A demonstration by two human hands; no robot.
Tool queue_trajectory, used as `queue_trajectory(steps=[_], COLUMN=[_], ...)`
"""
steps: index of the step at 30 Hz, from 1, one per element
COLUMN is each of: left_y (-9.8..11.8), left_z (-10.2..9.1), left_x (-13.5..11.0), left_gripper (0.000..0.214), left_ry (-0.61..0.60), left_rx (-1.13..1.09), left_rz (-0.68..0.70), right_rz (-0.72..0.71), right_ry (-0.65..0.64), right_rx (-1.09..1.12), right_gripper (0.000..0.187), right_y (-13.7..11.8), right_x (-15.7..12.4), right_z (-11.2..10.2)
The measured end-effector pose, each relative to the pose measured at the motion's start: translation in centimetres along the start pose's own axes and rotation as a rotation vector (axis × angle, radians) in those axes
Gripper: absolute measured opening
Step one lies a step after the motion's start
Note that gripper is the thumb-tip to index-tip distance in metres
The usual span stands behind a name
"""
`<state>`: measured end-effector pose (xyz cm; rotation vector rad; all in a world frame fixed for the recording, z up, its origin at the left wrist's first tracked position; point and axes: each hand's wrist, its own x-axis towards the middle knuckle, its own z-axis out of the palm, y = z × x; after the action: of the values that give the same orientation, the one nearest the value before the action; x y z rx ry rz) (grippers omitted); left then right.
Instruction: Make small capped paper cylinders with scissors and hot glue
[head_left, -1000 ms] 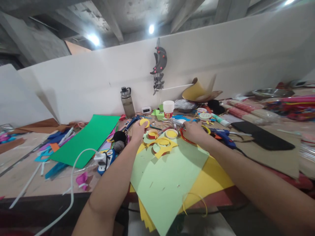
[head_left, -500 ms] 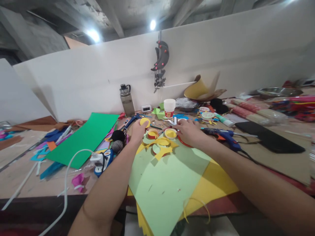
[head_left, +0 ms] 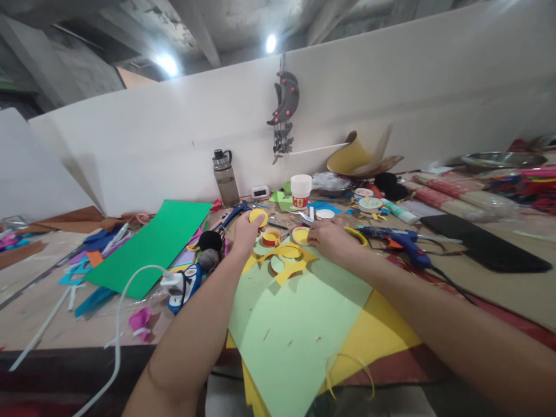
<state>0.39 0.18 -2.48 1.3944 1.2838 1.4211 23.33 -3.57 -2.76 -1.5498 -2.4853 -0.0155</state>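
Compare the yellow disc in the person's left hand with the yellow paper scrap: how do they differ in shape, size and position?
The yellow disc looks round; the yellow scrap is irregular, with curved cut edges.
The disc is smaller; the scrap spreads wider.
The disc is held up in the left hand, while the scrap lies over the pale green sheet.
Both share a yellow colour.
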Motion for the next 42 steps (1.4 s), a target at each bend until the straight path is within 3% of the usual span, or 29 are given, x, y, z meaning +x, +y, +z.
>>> queue_trajectory(steps=[8,12,16,18,21,25,30,35,37,38,39,42], left_y=[-0.2,0.0,0.3,0.5,0.8,1.0,1.0,1.0,1.0,1.0,1.1,1.3], left_z=[0.1,0.2,0.3,0.4,0.4,0.4,0.5,0.5,0.5,0.5,0.5,0.5], left_x=[-0.1,-0.3,-0.4,-0.4,-0.4,-0.5,-0.5,-0.4,-0.4,-0.4,-0.4,-0.6], left_gripper=[0.023,0.020,0.019,0.018,0.015,0.018,0.022,0.020,0.018,0.018,0.017,0.017], left_ry=[-0.005,0.002,0.000,0.002,0.008,-0.006,-0.012,0.001,0.011,0.014,0.015,0.012], left_rx=[0.011,0.011,0.006,0.001,-0.012,-0.026,-0.049,-0.051,-0.042,-0.040,-0.040,-0.049], left_rz=[-0.013,-0.027,-0.028,-0.027,-0.018,0.008,-0.012,-0.004,-0.005,-0.008,-0.012,-0.015], right_rz=[-0.028,0.001,-0.123,-0.193,-0.164,-0.137,-0.188,-0.065,-0.073,-0.116,-0.184,-0.427], right_ry=[0.156,0.190,-0.083,-0.201,-0.244,-0.203,-0.148,0.158,0.172,0.083,-0.091,-0.746], right_rx=[0.220,0.369,0.719,0.695,0.490,0.286,0.226,0.214,0.363,0.491,0.645,0.937], right_gripper=[0.031,0.027,0.026,0.025,0.031,0.027,0.016,0.021,0.022,0.024,0.028,0.040], right_y=[1.0,0.8,0.0,-0.6,-1.5,-2.5,-2.7,-1.6,-0.9,-0.6,-0.3,0.1], right_x=[0.2,-0.7,-2.4,-3.1,-3.8,-4.0,-3.5,-2.9,-3.2,-3.6,-4.0,-5.4], right_z=[0.3,-1.0,-2.7,-3.1,-2.9,-2.0,-1.4,-2.3,-3.6,-4.4,-5.2,-7.1])
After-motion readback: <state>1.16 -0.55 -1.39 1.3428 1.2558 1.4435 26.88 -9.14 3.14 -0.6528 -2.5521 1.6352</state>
